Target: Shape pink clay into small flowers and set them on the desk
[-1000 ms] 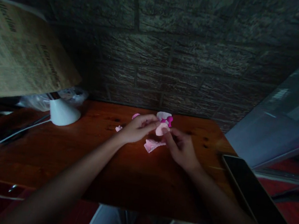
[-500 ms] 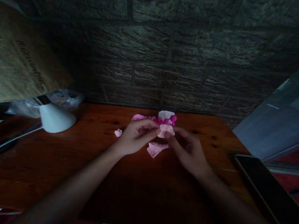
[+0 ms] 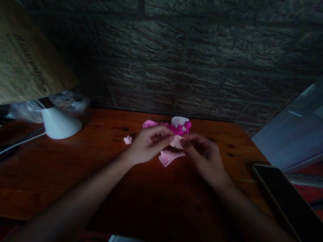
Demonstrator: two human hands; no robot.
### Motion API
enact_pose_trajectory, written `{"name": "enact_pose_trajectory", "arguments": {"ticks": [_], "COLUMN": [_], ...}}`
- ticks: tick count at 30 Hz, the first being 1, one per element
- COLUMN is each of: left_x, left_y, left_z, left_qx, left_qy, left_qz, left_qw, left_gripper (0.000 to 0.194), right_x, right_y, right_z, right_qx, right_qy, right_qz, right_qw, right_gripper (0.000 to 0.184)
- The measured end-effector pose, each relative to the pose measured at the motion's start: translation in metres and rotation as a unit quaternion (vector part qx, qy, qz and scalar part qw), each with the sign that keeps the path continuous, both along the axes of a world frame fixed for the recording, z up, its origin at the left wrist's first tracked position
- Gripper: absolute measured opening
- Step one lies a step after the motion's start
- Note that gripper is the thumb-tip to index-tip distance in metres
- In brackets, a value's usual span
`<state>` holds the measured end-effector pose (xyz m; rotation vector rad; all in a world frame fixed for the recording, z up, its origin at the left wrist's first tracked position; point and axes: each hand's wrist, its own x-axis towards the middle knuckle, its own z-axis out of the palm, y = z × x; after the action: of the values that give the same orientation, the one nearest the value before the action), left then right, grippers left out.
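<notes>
Between my two hands is a pale pink petal-like piece [image 3: 178,142], thin and soft-looking. My left hand [image 3: 152,143] pinches its left edge between thumb and fingers. At its right edge, my right hand [image 3: 203,154] does the same. Just below lies a crumpled pink piece [image 3: 168,158] on the wooden table. Behind the fingers are bright magenta pieces [image 3: 179,130], a whitish-pink piece [image 3: 179,120] and a light pink piece [image 3: 150,124]. A small pink clump [image 3: 127,140] sits left of my left hand. The exact material is too dim to make out.
A lamp with a white base [image 3: 61,123] and a printed, paper-like shade [image 3: 22,53] stands at the left, with clear plastic [image 3: 69,102] behind it. A dark phone-like slab [image 3: 292,207] lies at the right edge. The stone-block wall [image 3: 164,50] rises behind the wooden table [image 3: 62,187].
The pale pink piece has tilted and looks flatter, its lower edge now showing a small dark spot. Both hands keep their pinch, and the view has shifted slightly.
</notes>
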<state>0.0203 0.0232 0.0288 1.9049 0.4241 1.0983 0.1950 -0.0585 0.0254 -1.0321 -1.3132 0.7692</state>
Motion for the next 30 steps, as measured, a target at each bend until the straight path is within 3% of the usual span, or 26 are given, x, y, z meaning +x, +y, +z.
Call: {"name": "enact_pose_trajectory", "arguments": {"ticks": [13, 22, 30], "left_x": [0.0008, 0.0024, 0.0026], "left_y": [-0.0036, -0.0054, -0.0026], "left_z": [0.0004, -0.003, -0.0037], "left_qx": [-0.002, -0.006, 0.026], "left_qy": [0.011, 0.011, 0.003], "left_qz": [-0.011, -0.042, -0.008], "left_qw": [1.0, 0.999, 1.0], "left_gripper": [0.011, 0.009, 0.01], "right_x": [-0.0006, 0.0001, -0.0008], "right_y": [0.0006, -0.0015, -0.0011], "right_z": [0.0002, -0.0007, 0.0016], "right_qx": [-0.007, -0.002, -0.021], "right_qy": [-0.027, -0.058, -0.03], "right_qz": [-0.004, -0.029, 0.003], "right_qw": [1.0, 0.998, 0.999], "right_gripper": [0.026, 0.016, 0.023]}}
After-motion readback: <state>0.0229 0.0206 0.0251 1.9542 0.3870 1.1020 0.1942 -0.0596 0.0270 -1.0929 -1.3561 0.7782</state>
